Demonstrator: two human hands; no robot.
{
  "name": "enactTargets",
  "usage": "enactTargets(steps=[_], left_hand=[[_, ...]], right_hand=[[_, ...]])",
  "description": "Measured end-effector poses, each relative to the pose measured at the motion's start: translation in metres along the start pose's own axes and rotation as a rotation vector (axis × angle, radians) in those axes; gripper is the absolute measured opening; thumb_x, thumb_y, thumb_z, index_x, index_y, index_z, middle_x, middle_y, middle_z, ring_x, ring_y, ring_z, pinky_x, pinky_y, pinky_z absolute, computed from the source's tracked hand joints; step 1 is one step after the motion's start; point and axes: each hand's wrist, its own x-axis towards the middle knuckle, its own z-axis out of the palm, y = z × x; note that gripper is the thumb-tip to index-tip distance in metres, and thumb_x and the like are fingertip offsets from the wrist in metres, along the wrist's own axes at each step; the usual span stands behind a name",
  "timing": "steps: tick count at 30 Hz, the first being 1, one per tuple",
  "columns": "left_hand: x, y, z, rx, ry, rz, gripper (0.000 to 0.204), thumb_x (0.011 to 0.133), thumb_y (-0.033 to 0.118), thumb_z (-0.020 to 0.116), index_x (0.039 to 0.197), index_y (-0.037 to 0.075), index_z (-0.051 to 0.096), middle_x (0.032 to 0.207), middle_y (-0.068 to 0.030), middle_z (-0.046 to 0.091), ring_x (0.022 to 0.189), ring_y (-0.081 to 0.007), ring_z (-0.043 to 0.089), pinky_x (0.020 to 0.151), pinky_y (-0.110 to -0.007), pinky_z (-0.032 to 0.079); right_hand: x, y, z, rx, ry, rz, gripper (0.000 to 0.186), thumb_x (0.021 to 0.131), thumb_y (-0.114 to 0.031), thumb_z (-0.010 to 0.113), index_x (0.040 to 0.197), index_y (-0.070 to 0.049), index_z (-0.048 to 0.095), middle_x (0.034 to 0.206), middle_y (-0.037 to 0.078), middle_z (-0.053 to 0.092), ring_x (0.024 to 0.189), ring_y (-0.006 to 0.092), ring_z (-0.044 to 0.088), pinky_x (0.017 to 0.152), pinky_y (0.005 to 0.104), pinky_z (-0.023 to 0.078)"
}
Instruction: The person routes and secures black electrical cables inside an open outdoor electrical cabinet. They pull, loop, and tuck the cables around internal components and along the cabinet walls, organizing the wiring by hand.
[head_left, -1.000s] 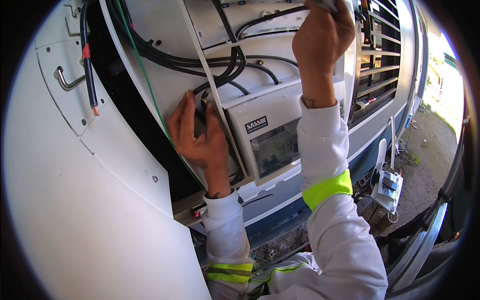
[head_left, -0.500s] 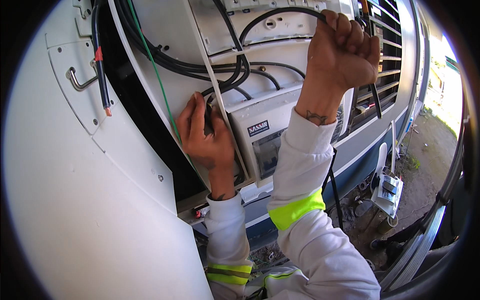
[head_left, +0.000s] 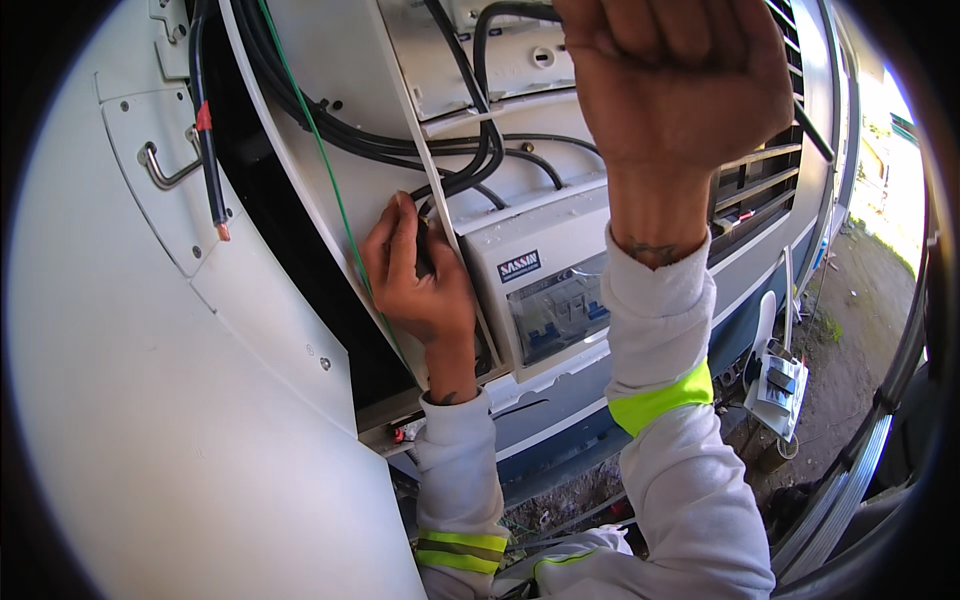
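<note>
My right hand (head_left: 680, 75) is raised at the upper right, its fingers wrapped in a fist round a thick black cable (head_left: 520, 10). One end of this cable sticks out past the hand, in front of the louvres. Lower left, my left hand (head_left: 415, 265) has its fingers curled round black cable at the edge of a white panel; its grip is partly hidden. Beside it sits a white breaker box (head_left: 545, 240) with a clear window and blue switches. Several black cables (head_left: 370, 145) run across above this box, some entering its top. A thin green wire (head_left: 322, 150) passes behind my left hand.
A white cabinet door (head_left: 200, 400) with a metal handle (head_left: 165, 170) fills the left side. In front of it hangs a black cable with red tape and a bare copper end (head_left: 222, 232). Louvres (head_left: 760, 180) are at the right. Below them, a white board (head_left: 777, 385) stands over dirt ground.
My right hand has moved closer to the camera and slightly right, drawing the cable with it. More of the breaker box window shows. My left hand stays nearly in place.
</note>
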Motion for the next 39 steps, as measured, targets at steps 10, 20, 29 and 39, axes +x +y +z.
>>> enactTargets(steps=[10, 20, 29, 39], left_hand=[[-0.003, -0.003, 0.004, -0.001, 0.012, -0.015, 0.049, 0.082, -0.013, 0.067, 0.129, 0.002, 0.071, 0.121, -0.0161, 0.066, 0.109, -0.0315, 0.069, 0.092, -0.039, 0.057], [-0.006, -0.01, -0.001, -0.059, -0.042, 0.007, 0.049, 0.086, -0.006, 0.073, 0.134, 0.006, 0.068, 0.124, -0.014, 0.063, 0.114, -0.0292, 0.063, 0.098, -0.041, 0.053], [-0.005, -0.003, 0.005, -0.019, 0.011, -0.02, 0.049, 0.085, -0.012, 0.068, 0.131, 0.004, 0.069, 0.123, -0.0153, 0.063, 0.113, -0.0303, 0.066, 0.093, -0.04, 0.057], [-0.002, -0.004, -0.005, -0.083, -0.055, -0.045, 0.047, 0.087, -0.009, 0.07, 0.132, 0.004, 0.068, 0.125, -0.0151, 0.063, 0.114, -0.0308, 0.065, 0.098, -0.04, 0.054]], right_hand=[[0.051, 0.035, 0.007, -0.024, 0.072, 0.291, 0.048, 0.101, -0.024, 0.048, 0.06, -0.021, 0.023, 0.051, -0.004, 0.017, 0.046, 0.0134, 0.015, 0.05, 0.0329, 0.02], [0.137, 0.091, -0.026, -0.329, 0.541, 0.493, 0.018, 0.09, -0.018, 0.046, 0.075, -0.017, 0.038, 0.054, -0.002, 0.024, 0.042, 0.0132, 0.022, 0.043, 0.0325, 0.018], [0.17, 0.115, -0.047, -0.657, 0.316, 0.733, 0.022, 0.098, -0.02, 0.055, 0.084, -0.004, 0.059, 0.067, 0.009, 0.054, 0.049, 0.0227, 0.052, 0.047, 0.0363, 0.048], [0.141, 0.035, -0.016, -1.383, 0.076, 0.797, 0.082, 0.092, -0.076, 0.053, 0.081, 0.003, 0.071, 0.071, 0.014, 0.071, 0.056, 0.0209, 0.069, 0.052, 0.0321, 0.059]])
